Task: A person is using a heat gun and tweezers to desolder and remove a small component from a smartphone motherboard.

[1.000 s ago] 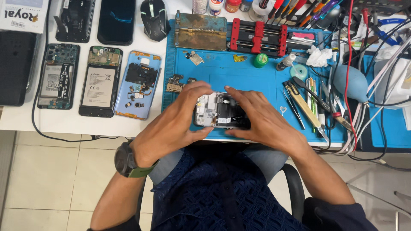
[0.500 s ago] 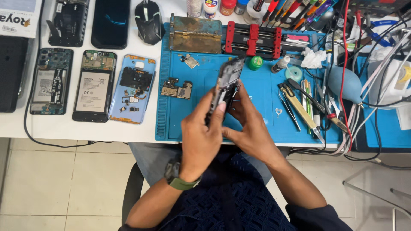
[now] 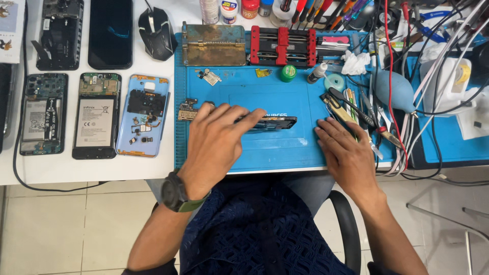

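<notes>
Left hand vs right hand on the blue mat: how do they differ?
The left hand lies over the dark phone, fingers spread on it; the right hand rests flat on the bare blue mat, touching no phone. The left wrist wears a dark watch; the right wrist is bare. The right hand sits beside the tweezers and tools. Both are palm down.

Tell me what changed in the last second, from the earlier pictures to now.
The phone, gripped by both hands a second ago and lifted on edge half a second ago, now lies flat on the blue mat. The left hand rests over its left end; the right hand has let go and sits near the tools. The opened phones at left stayed put.
</notes>
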